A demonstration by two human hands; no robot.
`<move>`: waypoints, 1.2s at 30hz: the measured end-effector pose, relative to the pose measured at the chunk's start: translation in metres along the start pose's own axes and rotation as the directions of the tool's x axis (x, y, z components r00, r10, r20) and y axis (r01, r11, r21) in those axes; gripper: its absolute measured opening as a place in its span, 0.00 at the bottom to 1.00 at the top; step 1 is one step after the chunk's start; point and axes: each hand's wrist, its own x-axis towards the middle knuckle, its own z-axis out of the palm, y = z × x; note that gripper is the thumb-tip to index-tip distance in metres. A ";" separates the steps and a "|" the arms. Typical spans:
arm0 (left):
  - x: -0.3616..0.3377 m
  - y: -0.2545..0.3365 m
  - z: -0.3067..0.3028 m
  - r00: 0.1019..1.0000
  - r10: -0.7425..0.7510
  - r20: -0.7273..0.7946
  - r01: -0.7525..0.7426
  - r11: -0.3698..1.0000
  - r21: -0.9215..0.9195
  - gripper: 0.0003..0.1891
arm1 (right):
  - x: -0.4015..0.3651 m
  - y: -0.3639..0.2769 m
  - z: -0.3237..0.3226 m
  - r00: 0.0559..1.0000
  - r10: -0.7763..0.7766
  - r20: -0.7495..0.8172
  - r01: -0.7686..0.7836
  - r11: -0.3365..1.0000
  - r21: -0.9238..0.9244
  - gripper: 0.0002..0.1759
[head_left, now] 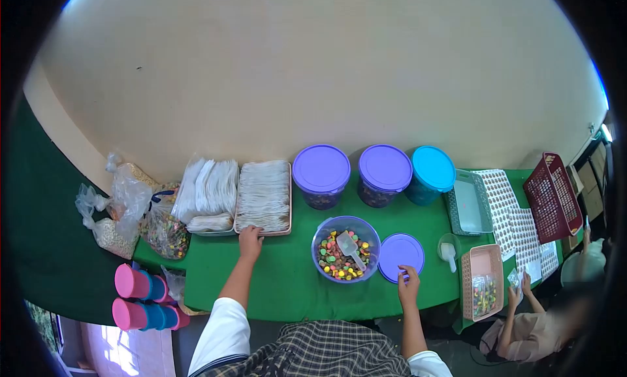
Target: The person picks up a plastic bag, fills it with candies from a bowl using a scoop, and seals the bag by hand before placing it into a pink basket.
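My left hand [250,242] is at the front rim of a pink tray [274,233], its fingers touching the near end of a stack of thin white packets [263,197]. Nothing visible is gripped in it. My right hand [409,280] hovers at the front edge of a round purple lid [401,254], fingers loosely bent and apart, with nothing seen in them. Between my hands stands a purple tub [318,267] holding colourful sweets [333,262], with a clear scoop [351,249] lying on them.
Lidded tubs [385,168] line the wall. At left are bagged sweets [171,230], more packets [212,187] and pink-blue canisters [134,282]. At right are a green basket [470,232], sticker sheets [504,197], a maroon basket [555,200], a pink basket [483,254] and another person [522,334] handling a packet.
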 end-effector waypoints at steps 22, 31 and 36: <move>0.016 -0.019 0.012 0.987 0.144 0.076 -0.148 0.988 0.044 0.06 | -0.039 -0.014 0.000 0.998 0.062 0.018 -0.062 0.998 -0.020 0.07; 0.032 -0.032 0.013 0.972 0.199 0.121 -0.213 0.971 0.108 0.06 | -0.070 0.000 -0.011 0.992 0.124 0.036 -0.122 0.991 -0.058 0.06; 0.031 -0.030 0.015 0.968 0.179 0.176 -0.177 0.984 -0.027 0.10 | -0.077 -0.008 -0.016 0.989 0.140 0.043 -0.135 0.986 -0.095 0.05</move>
